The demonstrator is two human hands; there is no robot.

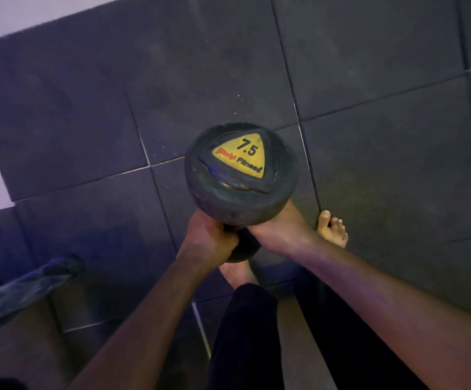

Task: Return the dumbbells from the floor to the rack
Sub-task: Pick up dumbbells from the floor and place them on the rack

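Head-camera footage is directed almost straight down, and a black dumbbell (240, 175) is seen end-on, held upright above the floor (369, 136) in front of the person. Its upper head is turned toward the lens, and a yellow triangular label (242, 157) marked "7.5" and "Fitness" is shown on the face; the rubber around the label looks worn and cracked. The handle is gripped by the left hand (209, 237), whose fingers are curled round it just beneath the upper head. The right hand (279, 229) is pressed against the underside of that same head from the other side; its fingers are hidden behind the weight, so whether they are wrapped round the handle cannot be told. The lower head of the dumbbell is glimpsed between the two wrists as a dark rounded shape. Both forearms are bare and are stretched forward from the bottom of the picture. Dark rubber tiles with pale seams are laid across the floor, and a lighter strip of ground is seen along the upper left edge. A bare right foot (332, 229) is planted just beside the right wrist in the picture, and a bare left foot (240, 273) is partly covered by the weight and a black trouser leg (242, 333). A dark blurred object (29, 285), which cannot be identified, lies at the lower left.
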